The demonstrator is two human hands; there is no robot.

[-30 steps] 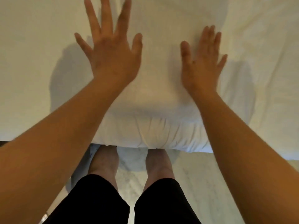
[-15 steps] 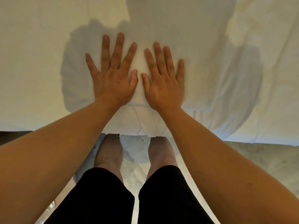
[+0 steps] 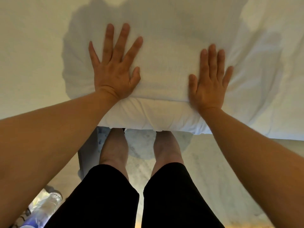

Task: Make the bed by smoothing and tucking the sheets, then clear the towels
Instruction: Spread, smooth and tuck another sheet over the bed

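A white sheet point(image 3: 164, 63) covers the bed and fills the upper half of the head view. Its near edge point(image 3: 148, 116) bulges over the mattress side just above my feet. My left hand point(image 3: 115, 66) lies flat on the sheet with its fingers spread, palm down. My right hand point(image 3: 209, 76) presses flat on the sheet further right, fingers straight and close together. The two hands are well apart. Faint creases run across the sheet on the right. No towels are in view.
I stand at the bed's edge on a pale marble floor point(image 3: 213, 178), my legs in black trousers point(image 3: 134, 198). A clear plastic bottle point(image 3: 44, 206) lies on the floor at the lower left. A dark bed frame part point(image 3: 87, 153) shows left of my feet.
My hands, side by side and almost touching half a second ago, have slid apart across the sheet, the right one going further right. A second ago they were apart and higher up.
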